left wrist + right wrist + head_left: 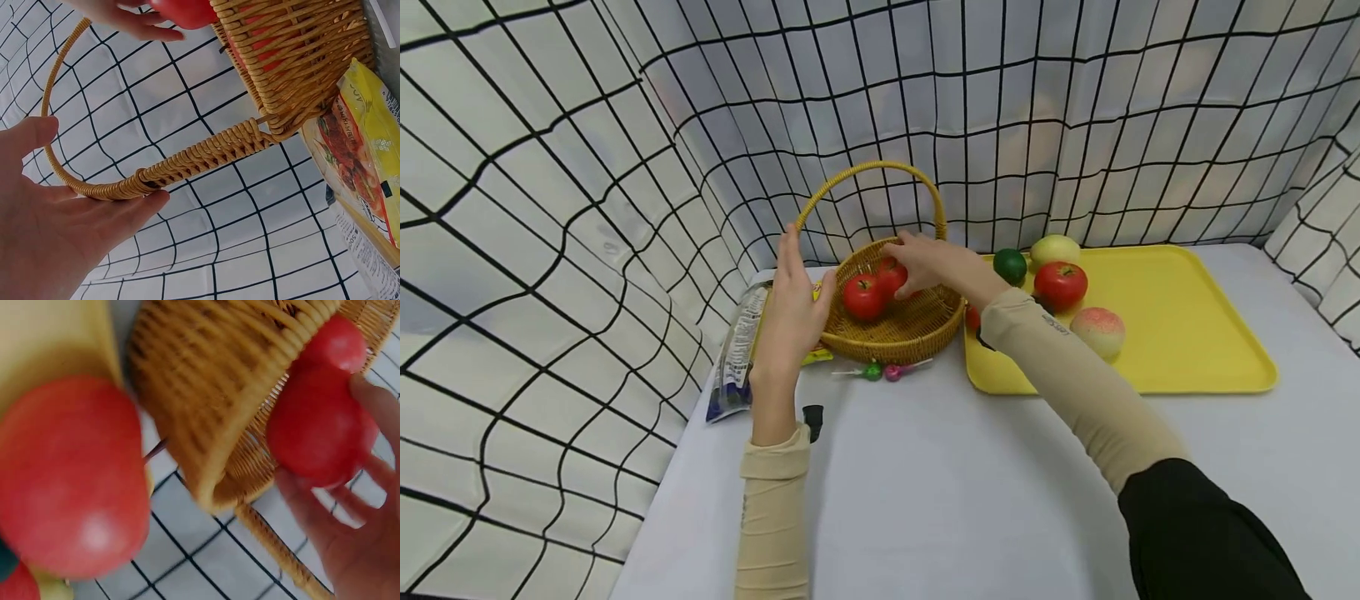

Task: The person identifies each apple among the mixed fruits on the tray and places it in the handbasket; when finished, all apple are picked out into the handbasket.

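Note:
A wicker basket [910,340] with a tall arched handle [880,165] stands near the back net. Inside it lies a red tomato [863,297]. My right hand [936,262] reaches over the basket and grips a second tomato [319,425], its fingers and thumb around the sides. In the right wrist view this tomato is at the basket's mouth, close against the other one. On the left, my left hand [790,312] is upright beside the basket. Its fingers lie extended against the handle in the left wrist view, with the thumb apart from them.
A yellow tray [1187,317] at right bears a tomato [1060,286], a peach [1099,332], a dark green fruit [1010,266] and a pale one [1055,251]. Lollipops [872,372] lie before the basket; food packets [737,350] lie at left. Black netting surrounds the table.

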Demonstrator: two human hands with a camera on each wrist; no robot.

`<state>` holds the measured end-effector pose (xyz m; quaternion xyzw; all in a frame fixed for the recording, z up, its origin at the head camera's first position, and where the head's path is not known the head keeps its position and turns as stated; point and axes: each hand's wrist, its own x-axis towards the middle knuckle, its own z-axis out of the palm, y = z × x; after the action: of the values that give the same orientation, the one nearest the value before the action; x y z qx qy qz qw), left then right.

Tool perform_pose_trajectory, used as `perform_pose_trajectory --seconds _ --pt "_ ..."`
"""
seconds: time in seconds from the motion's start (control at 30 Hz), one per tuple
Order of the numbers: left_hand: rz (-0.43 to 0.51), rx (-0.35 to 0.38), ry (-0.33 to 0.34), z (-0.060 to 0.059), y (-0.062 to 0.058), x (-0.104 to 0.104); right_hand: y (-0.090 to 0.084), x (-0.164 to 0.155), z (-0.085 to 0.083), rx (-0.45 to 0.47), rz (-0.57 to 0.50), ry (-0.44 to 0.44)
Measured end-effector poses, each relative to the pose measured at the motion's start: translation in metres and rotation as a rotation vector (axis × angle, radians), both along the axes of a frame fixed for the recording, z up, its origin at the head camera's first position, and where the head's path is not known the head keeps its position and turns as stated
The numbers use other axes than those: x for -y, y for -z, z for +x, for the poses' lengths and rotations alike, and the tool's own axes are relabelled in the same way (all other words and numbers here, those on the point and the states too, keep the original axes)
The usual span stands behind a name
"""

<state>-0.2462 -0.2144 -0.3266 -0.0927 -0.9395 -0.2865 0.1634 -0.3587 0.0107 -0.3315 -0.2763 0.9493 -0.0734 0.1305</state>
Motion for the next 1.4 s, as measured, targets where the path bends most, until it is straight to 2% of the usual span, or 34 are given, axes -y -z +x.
perform_pose_trajectory --seconds 0.1,0.27,0.57,0.8,0.93,1.07,1.3,1.4 --pt "0.02 0.007 0.014 0.0 0.0 -0.005 0.002 0.004 -0.006 0.06 0.07 0.05" --pt "0.049 0.029 0.023 0.0 0.0 -0.012 0.007 0.007 -0.012 0.14 0.11 0.075" --pt "0.038 0.018 0.012 -0.001 -0.001 -0.01 0.017 0.01 -0.026 0.118 0.066 0.076" --pt "0.029 0.027 0.002 0.002 -0.001 -0.003 0.016 0.017 -0.026 0.221 0.081 0.124" --pt "0.027 0.032 0.0 0.003 -0.001 -0.001 0.017 0.022 -0.023 0.239 0.086 0.122" --pt "0.033 0.04 -0.002 0.004 -0.002 0.001 0.018 0.026 -0.02 0.226 0.092 0.113" --pt "0.041 0.027 0.01 0.002 -0.004 0.001 0.012 0.026 -0.012 0.098 0.092 0.078" --pt "0.046 0.034 0.006 0.003 -0.003 0.001 0.008 0.023 -0.006 0.044 0.048 0.06"
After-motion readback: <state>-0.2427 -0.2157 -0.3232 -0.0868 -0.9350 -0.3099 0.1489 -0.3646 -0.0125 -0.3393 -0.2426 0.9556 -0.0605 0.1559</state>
